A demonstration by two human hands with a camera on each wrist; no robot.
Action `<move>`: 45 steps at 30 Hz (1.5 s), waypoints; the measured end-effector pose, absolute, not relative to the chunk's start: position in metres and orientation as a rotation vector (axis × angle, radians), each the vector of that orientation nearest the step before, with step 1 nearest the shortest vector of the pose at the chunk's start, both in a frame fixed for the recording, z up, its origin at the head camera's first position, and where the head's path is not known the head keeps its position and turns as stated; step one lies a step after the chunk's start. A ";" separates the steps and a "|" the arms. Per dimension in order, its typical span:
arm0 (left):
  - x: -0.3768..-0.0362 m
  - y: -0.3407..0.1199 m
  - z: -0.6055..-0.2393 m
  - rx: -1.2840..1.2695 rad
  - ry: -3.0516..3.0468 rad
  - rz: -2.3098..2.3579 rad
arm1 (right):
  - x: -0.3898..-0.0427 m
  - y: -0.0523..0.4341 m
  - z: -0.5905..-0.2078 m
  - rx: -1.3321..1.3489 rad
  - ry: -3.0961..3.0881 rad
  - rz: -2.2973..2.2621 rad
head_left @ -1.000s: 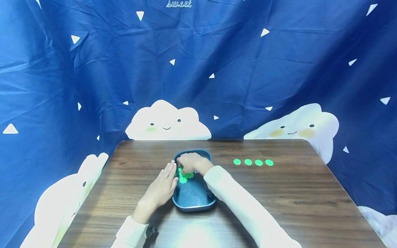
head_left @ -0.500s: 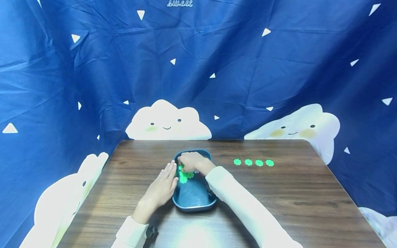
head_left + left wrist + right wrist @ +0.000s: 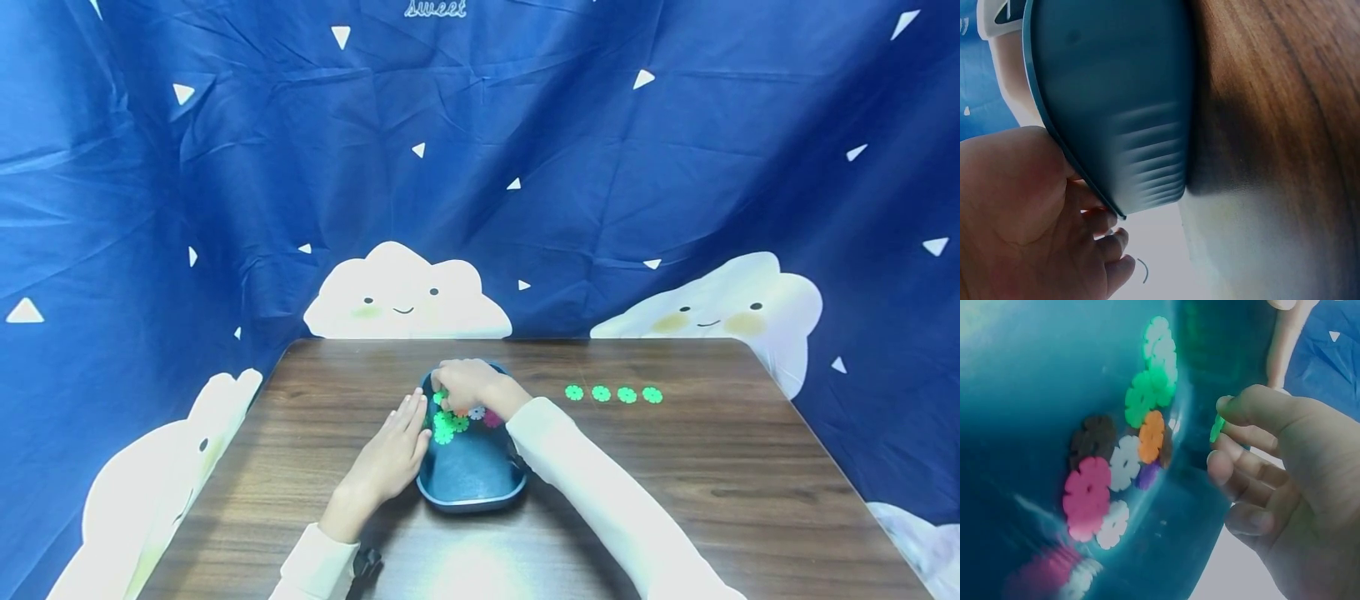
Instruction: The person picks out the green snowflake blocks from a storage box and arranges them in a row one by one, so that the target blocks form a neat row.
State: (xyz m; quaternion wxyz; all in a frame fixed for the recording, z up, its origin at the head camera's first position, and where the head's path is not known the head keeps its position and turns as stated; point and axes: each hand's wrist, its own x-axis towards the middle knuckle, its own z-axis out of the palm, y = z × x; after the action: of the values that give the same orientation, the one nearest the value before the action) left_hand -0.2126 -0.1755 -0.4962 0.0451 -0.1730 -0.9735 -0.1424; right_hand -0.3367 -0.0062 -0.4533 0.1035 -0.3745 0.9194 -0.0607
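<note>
**Hand positions at the teal tray**

A dark blue fabric backdrop (image 3: 525, 167), printed with white triangles and smiling clouds, is hung behind and beside the work area. A dark wood-grain counter (image 3: 675, 483) is set in front of it. A teal oval plastic tray (image 3: 468, 483) is placed near the middle of the counter, with its long axis running away from the person.

The left hand (image 3: 390, 458) is laid flat against the left outer wall of the tray; its fingers are held straight and nothing is gripped. In the left wrist view the palm is seen touching the tray rim.

The right hand (image 3: 465, 383) is held over the far end of the tray. Its grip is closed to a pinch: a small green flower-shaped plastic disc (image 3: 1217, 428) is held edge-on between thumb and forefinger, above the tray floor.

A loose pile of flower-shaped discs (image 3: 1122, 469) in green, orange, white, pink, purple and brown is lying in the tray's far half.

A row of four green discs (image 3: 612, 393) is laid on the counter to the right of the tray, well apart from it.
</note>
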 end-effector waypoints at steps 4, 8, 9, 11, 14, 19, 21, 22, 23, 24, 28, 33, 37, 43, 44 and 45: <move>-0.213 -0.174 -0.497 -0.532 -2.975 -0.425 | -0.336 0.003 -0.448 -1.132 2.730 -0.168; -0.213 -0.173 -0.496 -0.526 -2.985 -0.413 | -0.334 0.012 -0.441 -1.134 2.739 -0.175; -0.213 -0.173 -0.496 -0.525 -2.989 -0.409 | -0.334 0.014 -0.439 -1.132 2.741 -0.174; -0.213 -0.173 -0.495 -0.526 -2.992 -0.402 | -0.333 0.019 -0.436 -1.128 2.746 -0.175; -0.214 -0.172 -0.495 -0.526 -2.990 -0.397 | -0.331 0.026 -0.431 -1.131 2.761 -0.165; -0.214 -0.172 -0.495 -0.518 -2.993 -0.391 | -0.328 0.038 -0.421 -1.133 2.786 -0.152; -0.214 -0.172 -0.495 -0.514 -2.997 -0.393 | -0.326 0.044 -0.418 -1.136 2.793 -0.143; -0.214 -0.172 -0.494 -0.512 -2.999 -0.397 | -0.326 0.047 -0.417 -1.139 2.801 -0.131; -0.214 -0.172 -0.495 -0.511 -2.998 -0.398 | -0.325 0.050 -0.416 -1.139 2.805 -0.129; -0.214 -0.172 -0.495 -0.509 -3.001 -0.399 | -0.325 0.053 -0.415 -1.139 2.807 -0.128; -0.213 -0.171 -0.495 -0.505 -2.999 -0.407 | -0.324 0.067 -0.412 -1.132 2.829 -0.131; -0.212 -0.171 -0.495 -0.498 -2.991 -0.412 | -0.321 0.083 -0.406 -1.103 2.857 -0.157; -0.213 -0.172 -0.496 -0.493 -2.977 -0.429 | -0.317 0.096 -0.402 -1.102 2.895 -0.186; -0.214 -0.172 -0.497 -0.494 -2.977 -0.436 | -0.314 0.115 -0.401 -1.088 2.938 -0.218; -0.213 -0.173 -0.497 -0.494 -2.982 -0.435 | -0.314 0.118 -0.401 -1.083 2.944 -0.219; -0.213 -0.173 -0.496 -0.493 -2.986 -0.433 | -0.314 0.121 -0.401 -1.082 2.949 -0.224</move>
State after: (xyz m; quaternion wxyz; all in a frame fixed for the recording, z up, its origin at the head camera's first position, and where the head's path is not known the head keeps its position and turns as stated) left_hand -0.2134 -0.1726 -0.4962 0.0422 -0.1612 -0.9758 -0.1414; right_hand -0.3138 0.1209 -0.4012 -0.0040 -0.3434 0.9365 -0.0711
